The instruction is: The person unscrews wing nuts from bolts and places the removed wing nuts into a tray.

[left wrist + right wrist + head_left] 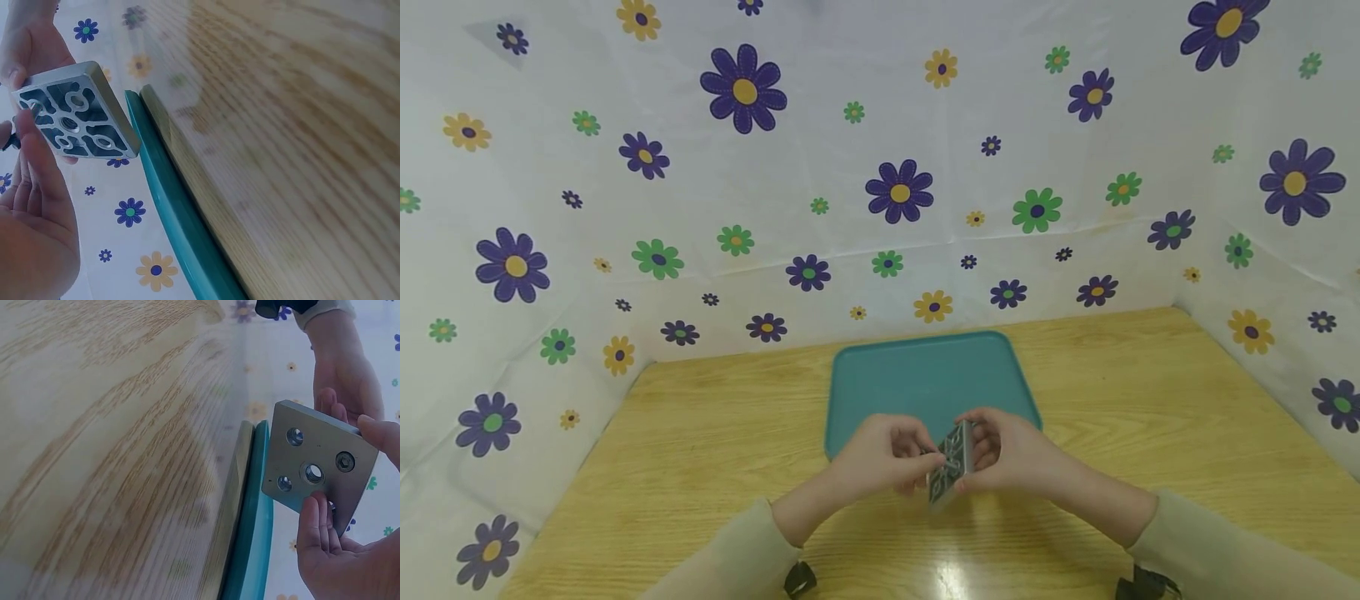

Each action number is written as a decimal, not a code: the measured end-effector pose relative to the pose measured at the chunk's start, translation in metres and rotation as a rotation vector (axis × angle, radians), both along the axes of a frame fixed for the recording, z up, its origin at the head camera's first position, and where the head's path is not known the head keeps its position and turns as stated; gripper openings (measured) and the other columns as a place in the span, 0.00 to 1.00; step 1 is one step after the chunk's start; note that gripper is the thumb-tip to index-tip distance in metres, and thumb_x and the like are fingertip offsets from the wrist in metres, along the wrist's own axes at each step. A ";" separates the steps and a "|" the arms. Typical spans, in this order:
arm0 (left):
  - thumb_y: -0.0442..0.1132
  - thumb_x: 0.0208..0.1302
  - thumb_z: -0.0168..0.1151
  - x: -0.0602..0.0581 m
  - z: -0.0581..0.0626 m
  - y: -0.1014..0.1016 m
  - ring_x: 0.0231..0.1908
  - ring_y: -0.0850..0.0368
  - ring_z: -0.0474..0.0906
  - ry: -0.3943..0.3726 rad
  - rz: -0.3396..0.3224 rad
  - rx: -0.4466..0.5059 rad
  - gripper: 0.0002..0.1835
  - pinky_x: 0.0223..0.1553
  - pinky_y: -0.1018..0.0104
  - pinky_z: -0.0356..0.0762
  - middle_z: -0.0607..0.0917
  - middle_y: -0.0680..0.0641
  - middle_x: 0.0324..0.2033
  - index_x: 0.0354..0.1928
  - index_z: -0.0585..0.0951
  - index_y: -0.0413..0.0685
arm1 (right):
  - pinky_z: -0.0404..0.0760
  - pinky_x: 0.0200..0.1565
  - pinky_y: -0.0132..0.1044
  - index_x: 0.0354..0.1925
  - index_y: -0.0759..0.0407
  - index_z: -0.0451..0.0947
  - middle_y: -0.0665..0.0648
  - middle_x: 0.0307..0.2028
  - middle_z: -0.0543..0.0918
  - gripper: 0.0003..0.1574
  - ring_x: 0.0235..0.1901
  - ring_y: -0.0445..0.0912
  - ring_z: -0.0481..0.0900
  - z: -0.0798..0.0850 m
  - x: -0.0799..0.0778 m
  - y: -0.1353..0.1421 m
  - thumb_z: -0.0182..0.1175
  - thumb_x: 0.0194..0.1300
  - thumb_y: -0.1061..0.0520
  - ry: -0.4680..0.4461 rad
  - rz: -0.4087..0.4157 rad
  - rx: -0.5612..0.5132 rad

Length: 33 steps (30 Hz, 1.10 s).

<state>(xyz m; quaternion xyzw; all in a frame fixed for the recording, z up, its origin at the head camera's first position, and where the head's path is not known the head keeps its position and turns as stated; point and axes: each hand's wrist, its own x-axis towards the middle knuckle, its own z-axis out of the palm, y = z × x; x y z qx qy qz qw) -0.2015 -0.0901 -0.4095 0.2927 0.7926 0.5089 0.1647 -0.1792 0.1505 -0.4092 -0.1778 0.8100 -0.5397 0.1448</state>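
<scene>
My right hand (1018, 454) grips a square metal plate (953, 462) by its edges, tilted above the table. The plate's ribbed back (84, 122) has round bosses and a threaded centre hole. On the smooth face (319, 456), a socket-head screw (345, 461) sits in one corner hole; the other visible holes hold no screw. My left hand (887, 454) is at the ribbed side, thumb and fingers at the corner where the screw's shank (35, 110) shows. Between those fingers is a small dark piece (12, 141), mostly hidden; its kind is unclear.
A teal tray (925, 375) lies on the wooden table (700, 467) just beyond the hands. Flower-patterned white cloth (820, 167) stands around the back and sides. Black straps (800, 578) are at both wrists.
</scene>
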 end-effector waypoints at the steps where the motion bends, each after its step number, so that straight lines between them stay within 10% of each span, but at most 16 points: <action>1: 0.36 0.72 0.69 0.000 0.000 0.001 0.17 0.64 0.78 -0.003 0.006 -0.009 0.08 0.21 0.61 0.84 0.87 0.35 0.22 0.38 0.86 0.36 | 0.86 0.45 0.33 0.71 0.74 0.66 0.62 0.47 0.84 0.54 0.41 0.46 0.83 0.000 0.000 0.000 0.81 0.53 0.62 0.003 0.000 0.005; 9: 0.42 0.79 0.61 0.002 0.003 0.005 0.12 0.65 0.72 -0.012 0.014 -0.123 0.18 0.16 0.72 0.70 0.80 0.56 0.13 0.33 0.83 0.34 | 0.86 0.45 0.34 0.72 0.74 0.66 0.61 0.48 0.84 0.55 0.41 0.45 0.83 -0.002 0.001 0.000 0.82 0.52 0.61 0.019 0.003 0.012; 24: 0.47 0.84 0.54 0.003 0.002 0.006 0.13 0.64 0.71 -0.162 0.020 -0.104 0.23 0.18 0.68 0.72 0.79 0.52 0.15 0.29 0.80 0.39 | 0.86 0.45 0.32 0.71 0.74 0.66 0.61 0.47 0.84 0.55 0.41 0.45 0.83 0.000 0.003 -0.003 0.81 0.50 0.63 0.025 0.003 0.004; 33: 0.45 0.73 0.69 0.003 0.004 -0.001 0.26 0.65 0.80 0.008 -0.025 -0.107 0.14 0.31 0.69 0.81 0.88 0.44 0.31 0.51 0.82 0.44 | 0.86 0.45 0.32 0.71 0.74 0.66 0.62 0.48 0.84 0.55 0.42 0.45 0.83 0.003 0.003 -0.002 0.81 0.50 0.62 0.021 0.009 0.012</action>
